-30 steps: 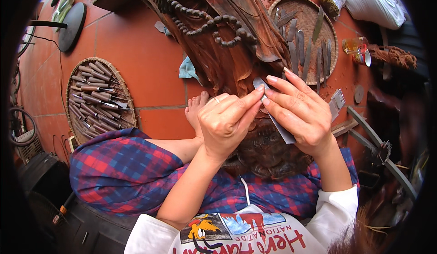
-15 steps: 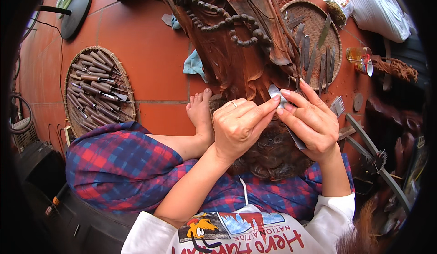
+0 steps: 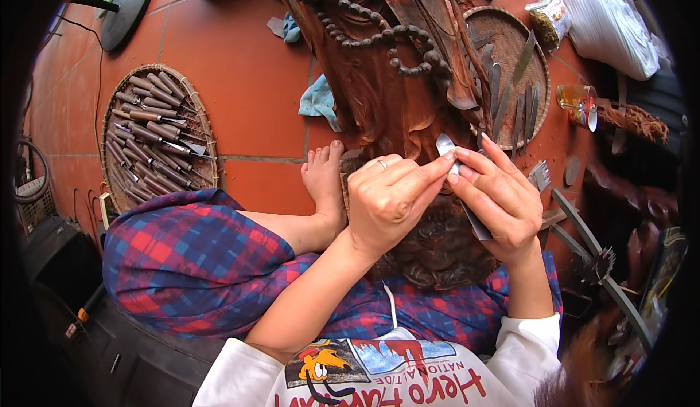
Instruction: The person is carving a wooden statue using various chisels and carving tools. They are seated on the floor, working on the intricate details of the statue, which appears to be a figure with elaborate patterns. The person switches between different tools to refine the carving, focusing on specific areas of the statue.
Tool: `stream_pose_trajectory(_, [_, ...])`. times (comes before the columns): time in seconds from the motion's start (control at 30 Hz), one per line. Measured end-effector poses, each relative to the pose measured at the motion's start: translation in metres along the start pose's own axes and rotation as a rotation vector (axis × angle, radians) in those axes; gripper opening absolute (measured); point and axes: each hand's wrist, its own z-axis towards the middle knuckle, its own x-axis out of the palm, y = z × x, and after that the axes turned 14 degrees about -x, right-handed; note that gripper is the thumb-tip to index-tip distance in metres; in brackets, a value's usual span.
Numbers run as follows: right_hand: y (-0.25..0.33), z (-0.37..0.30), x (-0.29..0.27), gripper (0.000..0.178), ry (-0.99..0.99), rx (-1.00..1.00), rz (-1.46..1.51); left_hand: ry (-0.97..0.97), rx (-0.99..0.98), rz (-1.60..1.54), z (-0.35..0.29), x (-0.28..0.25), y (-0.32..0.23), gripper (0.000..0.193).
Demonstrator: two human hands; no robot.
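A carved dark-brown wooden statue (image 3: 379, 101) lies in front of me, its curly carved end towards my lap. A string of carved beads (image 3: 364, 40) runs across its robe. Over the near part, both hands meet on a thin, flat grey metal strip (image 3: 445, 145) with a rounded, shiny end. My right hand (image 3: 503, 199) pinches it between thumb and fingers, and its darker length comes out below the palm. My left hand (image 3: 394, 199) is closed, its fingertips pressed on the strip near the shiny end. The hands hide the strip's middle and the wood beneath.
Wooden-handled carving tools fill a round woven tray (image 3: 211, 137) at left. Flat metal files lie in another woven tray (image 3: 541, 64) at far right, near a glass of amber liquid (image 3: 572, 97). A blue cloth (image 3: 318, 102) lies beside the statue. Metal bars (image 3: 583, 221) stand right.
The whole view has shifted slightly, so the statue and trays appear a little further right. Both hands keep nearly the same hold on the metal strip.
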Motion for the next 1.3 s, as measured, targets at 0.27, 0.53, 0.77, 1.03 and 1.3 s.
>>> stream_pose_trajectory(0.27, [0.033, -0.009, -0.02, 0.025, -0.004, 0.076, -0.052, 0.018, 0.122, -0.044, -0.017, -0.004, -0.009, 0.036])
stream_pose_trajectory(0.53, [0.082, -0.032, -0.007, 0.054, -0.27, 0.47, -0.056, 0.048, 0.258, -0.034, -0.022, -0.007, -0.017, 0.038])
stream_pose_trajectory(0.77, [0.072, -0.024, -0.014, 0.036, -0.227, 0.331, -0.102, 0.11, 0.234, -0.046, -0.019, -0.012, -0.021, 0.036])
stream_pose_trajectory(1.03, [0.084, -0.028, -0.015, 0.032, -0.251, 0.255, 0.038, 0.326, 0.145, -0.104, -0.018, -0.023, -0.033, 0.029])
stream_pose_trajectory(1.3, [0.087, -0.05, -0.005, 0.036, -0.472, 0.43, 0.121, 0.827, -0.688, -0.399, -0.038, -0.055, -0.073, 0.037])
